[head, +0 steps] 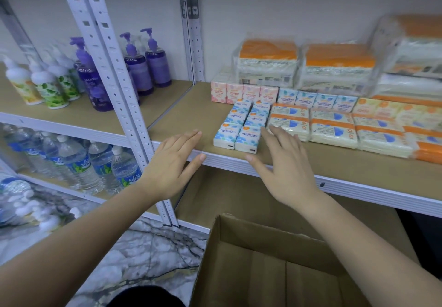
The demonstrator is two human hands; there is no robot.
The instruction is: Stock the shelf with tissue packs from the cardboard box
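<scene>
Partly legible only: print on the small packs blurred, right-hand stock cut off by frame edge, interior of cardboard box seen only in part at lower right, flaps open, plain brown corrugated walls, no contents visible in the part shown.

Shelf board tan and matte, front lip pale ribbed metal, uprights white perforated steel. Blue tissue packs small, blocky, glossy wrap with blue-white floral print; laid flat in two columns of three near the front edge. Behind them pink packs standing upright in a row, a further blue row to the right. Flat cream packs with orange bands just beside the blue columns; bulky clear-wrapped orange-topped bundles at the back.

Left hand open, fingers together and extended, palm down over the shelf lip, holding nothing, left of the blue columns and apart from them. Right hand open, fingers spread, empty; fingertips at the right edge of the nearest blue pack, contact not resolvable.

Purple pump bottles and water bottles on the adjacent bay.
</scene>
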